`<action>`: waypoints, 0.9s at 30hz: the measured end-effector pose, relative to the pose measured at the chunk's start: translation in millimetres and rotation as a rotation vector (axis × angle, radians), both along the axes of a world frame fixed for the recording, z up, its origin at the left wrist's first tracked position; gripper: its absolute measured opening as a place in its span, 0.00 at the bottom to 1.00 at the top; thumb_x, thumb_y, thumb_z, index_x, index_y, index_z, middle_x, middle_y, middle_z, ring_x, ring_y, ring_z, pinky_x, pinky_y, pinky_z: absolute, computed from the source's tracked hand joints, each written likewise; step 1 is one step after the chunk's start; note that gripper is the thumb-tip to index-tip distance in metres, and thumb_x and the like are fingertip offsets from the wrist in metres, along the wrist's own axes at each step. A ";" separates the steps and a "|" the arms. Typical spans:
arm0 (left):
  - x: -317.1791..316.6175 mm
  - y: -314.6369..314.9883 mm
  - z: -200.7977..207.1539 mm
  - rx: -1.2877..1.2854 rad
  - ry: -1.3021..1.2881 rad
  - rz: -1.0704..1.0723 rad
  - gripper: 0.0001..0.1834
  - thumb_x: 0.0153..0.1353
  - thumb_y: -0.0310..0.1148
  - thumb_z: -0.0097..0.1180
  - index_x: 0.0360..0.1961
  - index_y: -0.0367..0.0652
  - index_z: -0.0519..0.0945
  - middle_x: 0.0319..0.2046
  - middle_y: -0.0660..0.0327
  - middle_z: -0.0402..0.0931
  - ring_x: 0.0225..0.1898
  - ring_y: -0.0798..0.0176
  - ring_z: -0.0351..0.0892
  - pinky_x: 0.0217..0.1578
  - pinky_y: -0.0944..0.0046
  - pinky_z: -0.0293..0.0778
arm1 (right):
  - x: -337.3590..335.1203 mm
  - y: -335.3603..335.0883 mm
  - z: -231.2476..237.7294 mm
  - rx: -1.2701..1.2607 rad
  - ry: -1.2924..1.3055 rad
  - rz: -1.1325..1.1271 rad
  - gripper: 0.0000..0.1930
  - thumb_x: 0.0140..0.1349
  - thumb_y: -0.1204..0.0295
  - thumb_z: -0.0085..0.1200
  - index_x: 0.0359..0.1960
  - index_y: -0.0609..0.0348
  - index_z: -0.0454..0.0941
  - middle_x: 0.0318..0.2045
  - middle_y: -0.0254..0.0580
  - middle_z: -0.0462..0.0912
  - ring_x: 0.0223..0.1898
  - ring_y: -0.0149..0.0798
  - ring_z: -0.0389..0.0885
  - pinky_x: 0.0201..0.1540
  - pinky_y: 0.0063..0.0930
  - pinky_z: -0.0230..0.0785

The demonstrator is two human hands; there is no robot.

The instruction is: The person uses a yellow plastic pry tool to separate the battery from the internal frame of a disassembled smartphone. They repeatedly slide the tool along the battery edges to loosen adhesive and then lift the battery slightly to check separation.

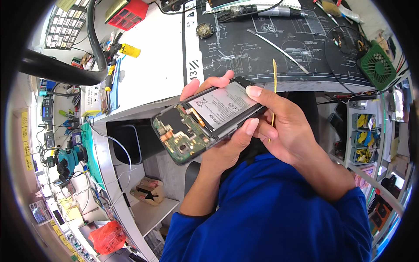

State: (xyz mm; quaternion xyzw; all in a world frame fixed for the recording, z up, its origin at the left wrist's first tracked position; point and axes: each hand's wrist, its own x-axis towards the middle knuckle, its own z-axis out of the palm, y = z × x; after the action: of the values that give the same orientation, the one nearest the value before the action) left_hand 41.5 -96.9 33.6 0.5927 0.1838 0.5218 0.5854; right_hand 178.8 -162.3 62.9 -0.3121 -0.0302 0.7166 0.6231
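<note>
An opened smartphone (157,124) is held tilted in front of me, its back off. My left hand (224,153) is closed round it, thumb on the near edge and fingertips over the far edge. The silver-grey battery (222,107) lies in the frame, and the green circuit board (190,144) shows at the left end. My right hand (290,126) rests its thumb on the battery's right end. Between its closed fingers stands a slim gold-coloured pointed tool (275,81); whether it is tweezers I cannot tell.
Beyond the phone lies a black printed work mat (257,56) with a silver pry bar (279,52) and a small round part (204,30). A green fan (377,65) stands at right. A black hose (65,70) arches over the white desk at left. Under it sits a cardboard box (148,191).
</note>
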 end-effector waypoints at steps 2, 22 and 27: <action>2.8 -1.3 5.6 -0.074 -0.049 -0.021 0.54 0.55 0.23 0.72 0.76 0.47 0.49 0.62 0.48 0.67 0.70 0.42 0.67 0.68 0.41 0.68 | 5.2 -2.2 9.5 0.041 -0.074 0.056 0.18 0.74 0.55 0.59 0.36 0.60 0.80 0.21 0.31 0.72 0.18 0.23 0.61 0.26 0.21 0.55; -28.7 16.6 7.0 -0.144 -0.076 -0.051 0.49 0.53 0.23 0.73 0.71 0.50 0.56 0.61 0.54 0.65 0.72 0.39 0.64 0.72 0.33 0.62 | 53.6 -23.7 40.0 0.510 -1.407 -0.014 0.10 0.64 0.75 0.64 0.45 0.65 0.84 0.29 0.39 0.85 0.25 0.26 0.77 0.27 0.23 0.67; -31.2 20.2 8.9 -0.123 -0.077 -0.035 0.50 0.52 0.22 0.74 0.70 0.50 0.55 0.61 0.52 0.64 0.72 0.37 0.64 0.72 0.32 0.61 | 39.0 -17.4 37.0 0.403 -1.543 -0.232 0.17 0.54 0.83 0.68 0.47 0.62 0.87 0.28 0.41 0.86 0.22 0.32 0.80 0.26 0.25 0.69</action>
State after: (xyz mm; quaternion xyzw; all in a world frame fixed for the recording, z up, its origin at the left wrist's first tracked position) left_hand 10.3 -76.7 42.5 0.5384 0.1824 0.5215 0.6364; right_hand 217.9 -179.7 99.9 -0.6018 -0.5481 0.2103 0.5414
